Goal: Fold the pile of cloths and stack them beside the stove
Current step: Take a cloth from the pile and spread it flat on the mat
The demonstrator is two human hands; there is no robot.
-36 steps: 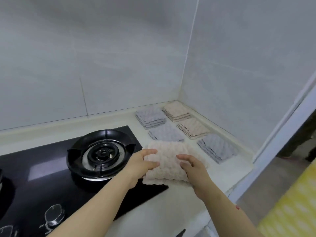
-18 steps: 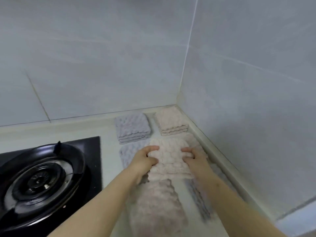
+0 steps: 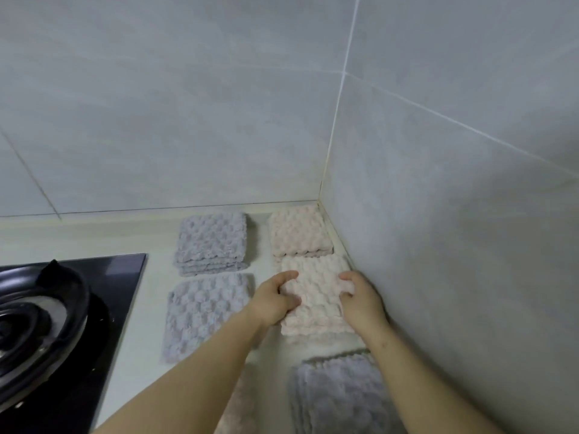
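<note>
A folded cream cloth (image 3: 316, 296) lies on the counter by the right wall, on top of a cream stack. My left hand (image 3: 275, 300) grips its left edge and my right hand (image 3: 360, 300) grips its right edge, fingers curled over the fabric. Behind it sits another cream stack (image 3: 299, 231) in the corner. A grey stack (image 3: 211, 242) and a flat grey cloth (image 3: 203, 311) lie to the left. A further grey stack (image 3: 338, 396) is in front, and a cream cloth (image 3: 241, 411) shows under my left forearm.
The black stove (image 3: 122, 296) with its burner (image 3: 34, 327) fills the left side. Tiled walls close in behind and on the right (image 3: 438, 245). Pale counter (image 3: 150, 339) shows between the stove and the cloths.
Both hands carried the folded cream cloth away from the stove's front edge to the right-wall cream stack and lowered it there. The camera turned toward the corner.
</note>
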